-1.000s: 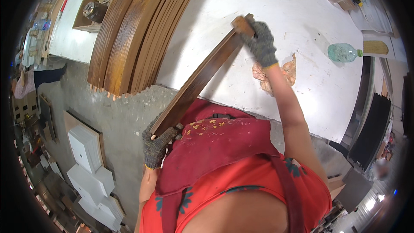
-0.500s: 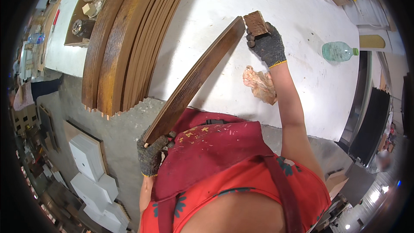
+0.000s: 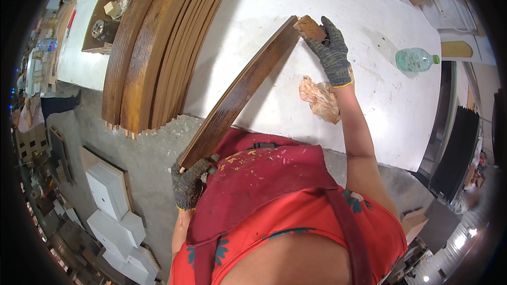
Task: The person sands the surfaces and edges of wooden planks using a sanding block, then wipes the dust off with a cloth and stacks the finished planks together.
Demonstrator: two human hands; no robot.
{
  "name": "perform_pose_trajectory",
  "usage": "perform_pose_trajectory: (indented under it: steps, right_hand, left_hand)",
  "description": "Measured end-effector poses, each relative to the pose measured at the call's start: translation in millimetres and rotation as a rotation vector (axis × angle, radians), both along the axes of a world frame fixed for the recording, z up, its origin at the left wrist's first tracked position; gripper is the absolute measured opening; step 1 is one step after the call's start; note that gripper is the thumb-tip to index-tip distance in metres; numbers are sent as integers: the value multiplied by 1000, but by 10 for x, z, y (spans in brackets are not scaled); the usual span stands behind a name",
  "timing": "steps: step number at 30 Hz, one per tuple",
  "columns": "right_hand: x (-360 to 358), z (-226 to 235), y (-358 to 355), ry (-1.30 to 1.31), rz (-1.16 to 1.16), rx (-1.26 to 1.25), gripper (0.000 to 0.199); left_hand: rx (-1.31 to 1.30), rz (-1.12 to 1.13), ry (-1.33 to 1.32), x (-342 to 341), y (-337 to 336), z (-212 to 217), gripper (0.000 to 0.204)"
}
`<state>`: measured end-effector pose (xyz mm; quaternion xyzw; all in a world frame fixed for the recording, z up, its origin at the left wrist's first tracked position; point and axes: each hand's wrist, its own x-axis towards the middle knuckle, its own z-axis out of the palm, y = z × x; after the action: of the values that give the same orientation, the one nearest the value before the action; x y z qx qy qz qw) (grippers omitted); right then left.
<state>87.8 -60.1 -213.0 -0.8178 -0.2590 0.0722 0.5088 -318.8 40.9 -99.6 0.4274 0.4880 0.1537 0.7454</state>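
Note:
My left hand (image 3: 189, 183), in a dark knit glove, is closed around the near end of a dark brown stained wooden slat (image 3: 240, 97). The slat slants away to the right, its far end over the white table. In my right hand (image 3: 331, 50), also gloved, is a brown-stained sponge block (image 3: 310, 28), held at the slat's far end. Whether the block presses on the wood or only meets its edge I cannot tell. A crumpled, stained rag or paper (image 3: 320, 100) lies on the table beside my right forearm.
Several curved brown slats (image 3: 158, 53) stand side by side at the left, overhanging the white table (image 3: 253, 0). Beyond them is a cardboard box (image 3: 95, 42) with sponge pieces. A greenish plastic bottle (image 3: 416, 60) lies at the right. White panels (image 3: 108, 190) are stacked on the floor.
My right hand has turned over, tilting the sponge block and bringing it left against the slat's far end. The slat has shifted slightly; my left hand still grips it.

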Motion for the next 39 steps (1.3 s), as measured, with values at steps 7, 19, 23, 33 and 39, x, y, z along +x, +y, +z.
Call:
perform_pose_trajectory:
  steps: [7, 19, 23, 33, 39]
  right_hand:
    - [-277, 57, 317, -606, 107, -30, 55]
    - [-949, 173, 337, -429, 351, 96, 40]
    - [-889, 137, 429, -133, 240, 113, 31]
    - [-1374, 782, 457, -5, 509, 160, 48]
    - [-2139, 1429, 659, -123, 1226, 364, 29]
  left_hand:
    - [-70, -6, -18, -52, 24, 14, 33]
    - [-94, -11, -101, -22, 69, 40, 41]
    - [-67, -56, -119, -29, 84, 54, 42]
    - [-6, -114, -71, -5, 108, 101, 38]
    - [779, -293, 153, -148, 115, -230, 37]
